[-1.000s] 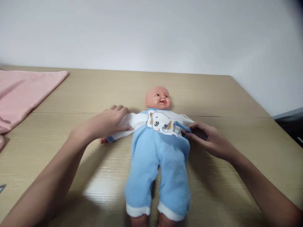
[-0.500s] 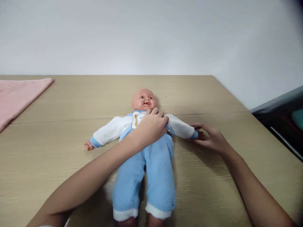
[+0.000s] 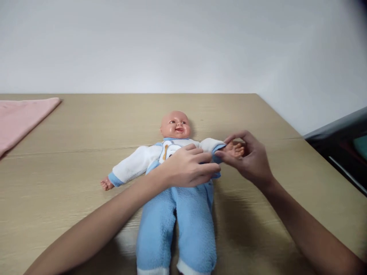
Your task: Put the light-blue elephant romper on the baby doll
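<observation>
Head view: doll [image 3: 189, 202] lies face-up mid-table, tabletop [image 3: 94, 126] showing between its head and the far edge, wider toward the right edge. Our right hand [image 3: 252, 160], partly closed, has the doll's arm at the cuff [image 3: 218, 148]; our left hand [image 3: 190, 166], loosely curled, blocks its chest, grip can't be told. Pink cloth [image 3: 25, 120] sits far left, dark object [image 3: 344, 147] past the right edge.
</observation>
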Action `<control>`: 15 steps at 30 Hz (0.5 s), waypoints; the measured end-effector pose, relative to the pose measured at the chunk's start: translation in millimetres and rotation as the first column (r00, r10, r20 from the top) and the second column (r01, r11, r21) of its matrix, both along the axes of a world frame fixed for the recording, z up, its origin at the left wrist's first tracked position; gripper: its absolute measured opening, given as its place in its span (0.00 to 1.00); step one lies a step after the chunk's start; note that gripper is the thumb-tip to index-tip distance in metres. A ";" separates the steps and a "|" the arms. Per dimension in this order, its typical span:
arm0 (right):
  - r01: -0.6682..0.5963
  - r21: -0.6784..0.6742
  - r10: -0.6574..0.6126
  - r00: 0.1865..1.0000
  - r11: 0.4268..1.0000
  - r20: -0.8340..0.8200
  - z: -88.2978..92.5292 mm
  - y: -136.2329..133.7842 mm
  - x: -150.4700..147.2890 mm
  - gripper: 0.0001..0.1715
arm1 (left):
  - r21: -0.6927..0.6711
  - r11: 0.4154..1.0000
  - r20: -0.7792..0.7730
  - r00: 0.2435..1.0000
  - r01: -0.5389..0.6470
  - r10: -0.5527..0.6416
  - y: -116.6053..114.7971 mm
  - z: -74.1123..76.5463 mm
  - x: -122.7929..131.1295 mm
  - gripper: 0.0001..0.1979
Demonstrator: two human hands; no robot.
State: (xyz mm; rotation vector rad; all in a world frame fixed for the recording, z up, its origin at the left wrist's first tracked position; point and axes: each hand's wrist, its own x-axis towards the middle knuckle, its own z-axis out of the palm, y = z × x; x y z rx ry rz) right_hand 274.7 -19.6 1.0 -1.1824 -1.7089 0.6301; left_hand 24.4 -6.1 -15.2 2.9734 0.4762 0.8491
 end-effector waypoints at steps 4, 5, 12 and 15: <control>-0.171 0.144 0.146 0.974 0.975 0.172 -11.4 -14.7 -26.7 0.10 | -0.121 0.990 0.039 0.997 0.067 -0.063 -2.6 1.1 -0.2 0.13; -0.195 0.165 0.161 0.966 0.967 0.201 -14.5 -16.8 -29.7 0.09 | -0.162 0.983 0.070 0.995 0.082 -0.071 -3.2 1.2 -0.5 0.12; -0.394 0.003 0.388 0.907 0.919 0.164 -19.4 -12.9 -15.1 0.16 | -0.502 0.852 0.326 0.945 0.150 0.026 -8.8 10.7 0.8 0.04; -0.491 -0.157 0.501 0.865 0.857 0.028 -16.6 -9.3 -4.0 0.19 | -0.659 0.741 0.370 0.913 0.127 0.173 -9.9 20.1 2.5 0.03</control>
